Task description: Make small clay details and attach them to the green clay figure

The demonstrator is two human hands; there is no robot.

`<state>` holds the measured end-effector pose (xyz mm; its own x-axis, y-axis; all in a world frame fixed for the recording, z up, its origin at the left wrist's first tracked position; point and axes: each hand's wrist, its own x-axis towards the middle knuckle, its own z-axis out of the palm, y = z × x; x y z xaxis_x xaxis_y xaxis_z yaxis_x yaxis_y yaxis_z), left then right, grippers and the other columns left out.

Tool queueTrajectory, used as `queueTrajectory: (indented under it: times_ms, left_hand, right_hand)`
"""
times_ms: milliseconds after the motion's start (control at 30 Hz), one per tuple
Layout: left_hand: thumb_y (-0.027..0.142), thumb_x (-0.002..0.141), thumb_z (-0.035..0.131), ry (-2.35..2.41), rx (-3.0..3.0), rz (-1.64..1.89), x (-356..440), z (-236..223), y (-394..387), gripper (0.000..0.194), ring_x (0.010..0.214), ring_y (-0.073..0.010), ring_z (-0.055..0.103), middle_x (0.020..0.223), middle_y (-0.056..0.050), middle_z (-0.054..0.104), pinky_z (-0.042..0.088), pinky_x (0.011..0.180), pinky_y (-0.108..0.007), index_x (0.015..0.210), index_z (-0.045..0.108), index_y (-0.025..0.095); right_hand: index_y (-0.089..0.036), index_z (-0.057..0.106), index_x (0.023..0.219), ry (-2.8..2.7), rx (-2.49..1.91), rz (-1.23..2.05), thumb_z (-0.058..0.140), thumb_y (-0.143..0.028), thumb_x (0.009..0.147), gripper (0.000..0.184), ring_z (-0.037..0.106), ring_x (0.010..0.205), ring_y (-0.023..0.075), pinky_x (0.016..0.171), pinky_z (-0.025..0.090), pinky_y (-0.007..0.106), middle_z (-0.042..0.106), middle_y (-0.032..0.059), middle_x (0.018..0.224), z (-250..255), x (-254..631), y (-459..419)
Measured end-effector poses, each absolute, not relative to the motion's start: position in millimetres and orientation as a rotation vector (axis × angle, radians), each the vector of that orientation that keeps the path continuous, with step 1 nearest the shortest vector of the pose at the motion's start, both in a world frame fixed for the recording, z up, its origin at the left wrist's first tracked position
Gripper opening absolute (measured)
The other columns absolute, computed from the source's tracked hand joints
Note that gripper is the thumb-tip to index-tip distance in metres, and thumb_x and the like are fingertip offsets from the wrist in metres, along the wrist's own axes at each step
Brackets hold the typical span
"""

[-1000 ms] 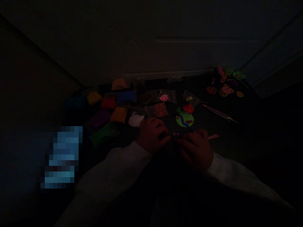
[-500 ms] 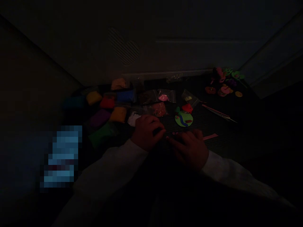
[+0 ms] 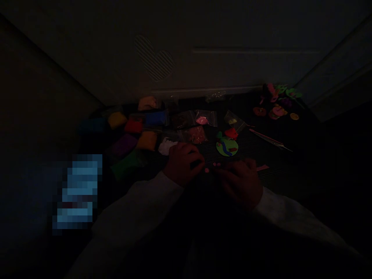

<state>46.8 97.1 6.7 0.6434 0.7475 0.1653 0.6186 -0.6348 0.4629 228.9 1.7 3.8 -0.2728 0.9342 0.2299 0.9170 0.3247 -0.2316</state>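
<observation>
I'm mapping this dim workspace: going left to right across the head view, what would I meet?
Teal packet → purple packet → orange packet → left hand → nearest pink dot → right hand → round yellow piece. Overlapping things are left out.

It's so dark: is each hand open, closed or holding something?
Left hand: fingers curled beside a pink dot; hold can't be told.
Right hand: fingers bent; can't tell if holding anything.
</observation>
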Motion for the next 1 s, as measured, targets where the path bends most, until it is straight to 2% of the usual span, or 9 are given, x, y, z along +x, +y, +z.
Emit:
queueTrajectory:
  times_ms: [333, 700, 1000]
  left_hand:
    - [0.037, 0.071, 0.05, 1.078, 2.496, 0.459, 48.0, 6.9, 95.1, 0.018, 0.09, -0.0187, 0.045, 0.087, -0.001, 0.057, 0.029, 0.081, -0.039, 0.074, 0.062, 0.024]
    - [0.038, 0.071, 0.049, 1.079, 2.495, 0.476, 48.3, 7.3, 95.2, 0.019, 0.091, -0.0192, 0.045, 0.087, -0.001, 0.057, 0.029, 0.081, -0.04, 0.074, 0.062, 0.025]
    - [0.038, 0.071, 0.05, 1.085, 2.487, 0.493, 48.5, 8.6, 94.9, 0.02, 0.091, -0.0191, 0.045, 0.087, -0.001, 0.057, 0.029, 0.081, -0.039, 0.076, 0.062, 0.024]
  right_hand:
    - [-0.029, 0.048, 0.111, -2.315, -1.798, 0.005, 0.04, -0.032, 0.08, 0.033, 0.043, 0.079, 0.0169, 0.074, 0.02, 0.039, 0.053, 0.0022, 0.088, 4.6, 236.0, 6.3]
    - [-0.029, 0.048, 0.112, -2.377, -1.809, -0.073, 0.04, -0.033, 0.08, 0.033, 0.041, 0.08, 0.0186, 0.075, 0.018, 0.042, 0.056, 0.0024, 0.09, 4.0, 233.4, 5.8]
    - [-0.025, 0.049, 0.112, -2.289, -1.778, -0.042, 0.042, -0.03, 0.079, 0.034, 0.043, 0.079, 0.0172, 0.075, 0.02, 0.038, 0.055, 0.0035, 0.089, 3.6, 234.2, 4.8]
